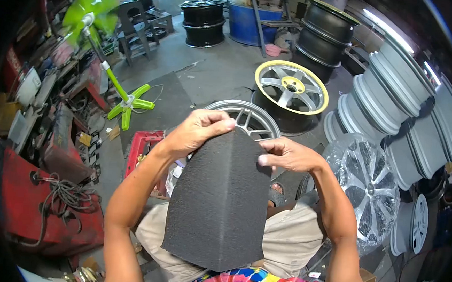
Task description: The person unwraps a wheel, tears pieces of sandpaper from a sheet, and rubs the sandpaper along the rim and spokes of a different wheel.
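A dark grey, rough-textured sheet [222, 203] with a pale crease down its middle is held up over my lap. My left hand [200, 131] pinches its top edge between thumb and fingers, near the crease. At the upper right edge, my right hand [287, 156] grips the sheet with the thumb on the front face and the fingers mostly behind. Just beyond the sheet's top is a silver wheel rim [248, 116], partly hidden by the sheet and my hands.
A yellow-edged wheel [291, 87] lies ahead. Stacked silver rims [382, 83] and a plastic-wrapped wheel [369, 188] stand right. Left are a green fan [127, 103], a red crate [141, 149] and a red box with coiled cable [51, 213]. A blue tub [251, 26] stands behind.
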### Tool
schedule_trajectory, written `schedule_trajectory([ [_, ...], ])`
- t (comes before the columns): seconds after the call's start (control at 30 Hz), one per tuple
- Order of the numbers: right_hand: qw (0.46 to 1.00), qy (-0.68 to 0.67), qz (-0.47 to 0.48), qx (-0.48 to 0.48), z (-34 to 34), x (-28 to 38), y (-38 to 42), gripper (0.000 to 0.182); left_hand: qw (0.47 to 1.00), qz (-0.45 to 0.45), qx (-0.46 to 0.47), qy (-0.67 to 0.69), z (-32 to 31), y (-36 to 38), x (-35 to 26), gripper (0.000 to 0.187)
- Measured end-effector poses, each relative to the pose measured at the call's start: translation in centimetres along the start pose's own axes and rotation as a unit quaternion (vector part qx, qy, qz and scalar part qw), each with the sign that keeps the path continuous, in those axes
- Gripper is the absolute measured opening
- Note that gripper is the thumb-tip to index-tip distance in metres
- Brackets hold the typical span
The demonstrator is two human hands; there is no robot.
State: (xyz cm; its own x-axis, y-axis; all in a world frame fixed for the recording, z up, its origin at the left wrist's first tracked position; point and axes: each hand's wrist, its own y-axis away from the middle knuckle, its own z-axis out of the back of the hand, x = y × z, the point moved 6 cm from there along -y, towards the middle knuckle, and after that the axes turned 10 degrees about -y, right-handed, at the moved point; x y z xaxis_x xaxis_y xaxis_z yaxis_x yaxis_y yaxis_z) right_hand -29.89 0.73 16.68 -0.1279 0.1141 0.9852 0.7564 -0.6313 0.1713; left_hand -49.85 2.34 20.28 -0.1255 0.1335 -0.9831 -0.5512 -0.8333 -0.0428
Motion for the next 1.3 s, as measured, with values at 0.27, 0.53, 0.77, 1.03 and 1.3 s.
schedule_trajectory([
  [0.27, 0.918, 0.303, 0.223, -0.129, -1.4, 1.4, 0.8, 0.038, 0.991, 0.056, -0.039, -0.113, 2.2, 0.4, 0.8, 0.027],
  [0.53, 0.884, 0.346, 0.285, -0.13, -3.8, 3.0, 3.3, 0.009, 0.984, 0.101, -0.016, -0.148, 5.8, 0.3, 6.1, 0.031],
  [0.77, 0.876, 0.381, 0.234, -0.179, -4.7, 5.0, 7.4, 0.034, 0.966, 0.159, -0.052, -0.198, 9.2, 1.2, 9.1, 0.032],
  [1.03, 0.808, 0.391, 0.28, -0.339, -2.8, 5.7, 15.4, 0.019, 0.92, 0.227, -0.288, -0.14, 21.3, 6.2, 14.7, 0.031],
  [1.3, 0.812, 0.066, 0.119, -0.568, -1.0, -2.9, 9.9, 0.022, 0.944, 0.114, -0.171, 0.26, 15.2, -0.3, 13.4, 0.034],
])
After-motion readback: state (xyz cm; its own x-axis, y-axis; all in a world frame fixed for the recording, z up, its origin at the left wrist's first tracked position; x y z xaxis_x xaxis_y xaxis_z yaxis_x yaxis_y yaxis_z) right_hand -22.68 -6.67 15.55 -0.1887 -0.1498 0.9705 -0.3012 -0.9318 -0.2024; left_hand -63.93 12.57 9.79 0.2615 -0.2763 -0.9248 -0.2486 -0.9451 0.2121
